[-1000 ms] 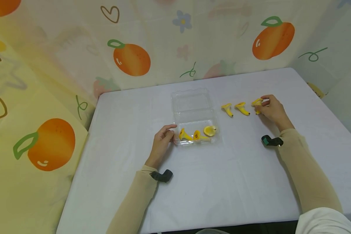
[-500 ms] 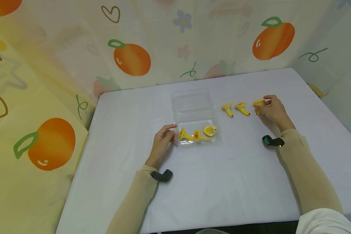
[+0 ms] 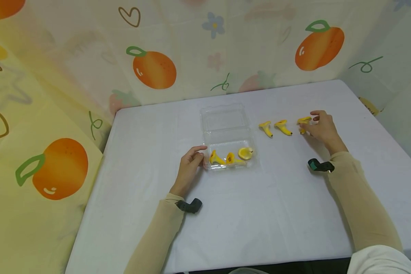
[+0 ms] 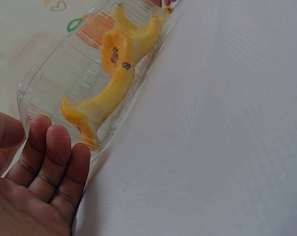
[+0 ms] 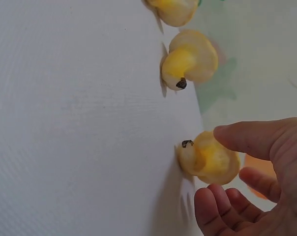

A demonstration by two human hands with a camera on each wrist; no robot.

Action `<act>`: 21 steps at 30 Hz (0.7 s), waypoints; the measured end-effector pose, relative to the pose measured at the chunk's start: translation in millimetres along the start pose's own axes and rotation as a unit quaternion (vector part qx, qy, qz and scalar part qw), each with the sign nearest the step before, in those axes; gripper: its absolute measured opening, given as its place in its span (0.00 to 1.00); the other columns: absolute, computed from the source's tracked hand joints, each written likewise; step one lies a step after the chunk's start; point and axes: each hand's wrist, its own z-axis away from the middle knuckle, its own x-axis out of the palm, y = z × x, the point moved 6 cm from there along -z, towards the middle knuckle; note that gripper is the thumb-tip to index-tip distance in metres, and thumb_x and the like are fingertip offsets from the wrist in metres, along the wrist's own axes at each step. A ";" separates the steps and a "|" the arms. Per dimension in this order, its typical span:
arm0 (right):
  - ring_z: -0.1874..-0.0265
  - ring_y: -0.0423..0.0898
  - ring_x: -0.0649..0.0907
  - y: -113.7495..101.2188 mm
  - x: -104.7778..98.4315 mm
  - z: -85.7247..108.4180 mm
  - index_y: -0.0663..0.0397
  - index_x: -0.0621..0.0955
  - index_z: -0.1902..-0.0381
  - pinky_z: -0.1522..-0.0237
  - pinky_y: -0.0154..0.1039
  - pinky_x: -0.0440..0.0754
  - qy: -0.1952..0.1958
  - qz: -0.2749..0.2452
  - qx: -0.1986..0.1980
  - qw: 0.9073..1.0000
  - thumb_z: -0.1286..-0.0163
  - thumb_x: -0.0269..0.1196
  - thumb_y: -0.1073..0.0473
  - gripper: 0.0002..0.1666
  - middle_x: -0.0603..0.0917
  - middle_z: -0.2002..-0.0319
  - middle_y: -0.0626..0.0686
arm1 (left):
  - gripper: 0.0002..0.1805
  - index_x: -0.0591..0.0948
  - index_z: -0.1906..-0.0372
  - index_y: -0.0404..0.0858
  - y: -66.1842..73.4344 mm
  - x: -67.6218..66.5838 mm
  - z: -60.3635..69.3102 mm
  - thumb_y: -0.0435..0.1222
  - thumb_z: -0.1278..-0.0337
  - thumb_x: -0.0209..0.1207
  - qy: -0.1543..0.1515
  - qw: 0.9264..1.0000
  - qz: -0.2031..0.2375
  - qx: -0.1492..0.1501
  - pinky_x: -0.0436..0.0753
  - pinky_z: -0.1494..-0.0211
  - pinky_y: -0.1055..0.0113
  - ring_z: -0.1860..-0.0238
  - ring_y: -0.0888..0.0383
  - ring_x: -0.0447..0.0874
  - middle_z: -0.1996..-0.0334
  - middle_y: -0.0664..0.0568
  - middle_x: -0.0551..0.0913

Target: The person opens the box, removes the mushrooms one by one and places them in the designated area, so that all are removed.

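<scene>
In the head view, a clear plastic clamshell box [image 3: 227, 141] lies with its lid folded back, holding several yellow trumpet-shaped pieces [image 3: 215, 158]. My left hand [image 3: 189, 165] holds the box's left end, its fingertips [image 4: 57, 147] against the wall in the left wrist view. Right of the box, my right hand [image 3: 322, 129] reaches round a yellow trumpet-shaped piece [image 5: 215, 160] with a dark-tipped, banana-like stem. Its thumb overlaps the flared rim in the right wrist view, while a gap shows between the piece and the lower fingers.
Two similar yellow pieces, one in the middle [image 3: 283, 127] and one nearer the box [image 3: 266, 129], lie in a row on the white tablecloth [image 3: 253, 217]. A fruit-printed cloth [image 3: 191, 45] hangs behind the table.
My right hand has shifted slightly right, and the yellow piece by its fingers has moved a little with it. The left hand and box have stayed put.
</scene>
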 end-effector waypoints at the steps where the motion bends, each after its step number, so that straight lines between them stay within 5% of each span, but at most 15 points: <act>1: 0.47 0.61 0.75 -0.9 -0.3 0.4 0.62 0.53 0.21 0.53 0.41 0.77 0.000 -0.001 -0.001 1.000 0.27 0.61 0.49 0.47 0.58 0.31 0.73 | 0.17 0.81 0.41 0.41 -0.1 -0.1 0.1 0.32 0.28 0.50 0.000 1.000 0.000 -0.001 0.82 0.55 0.73 0.68 0.60 0.78 0.74 0.54 0.78; 10: 0.36 0.70 0.67 -13.7 -7.6 4.9 0.67 0.60 0.25 0.41 0.58 0.72 0.024 -0.006 -0.046 0.999 0.27 0.59 0.51 0.41 0.61 0.33 0.75 | 0.17 0.80 0.40 0.40 0.2 -0.1 0.1 0.33 0.27 0.49 -0.002 1.000 0.006 0.001 0.82 0.55 0.73 0.68 0.61 0.79 0.73 0.56 0.78; 21: 0.39 0.65 0.70 -32.8 -12.6 12.5 0.62 0.59 0.24 0.47 0.51 0.74 0.028 -0.010 -0.056 0.998 0.25 0.56 0.43 0.42 0.65 0.32 0.70 | 0.17 0.80 0.41 0.39 -0.9 0.2 -0.7 0.32 0.28 0.49 -0.004 1.000 0.013 0.006 0.82 0.55 0.73 0.68 0.62 0.78 0.73 0.55 0.78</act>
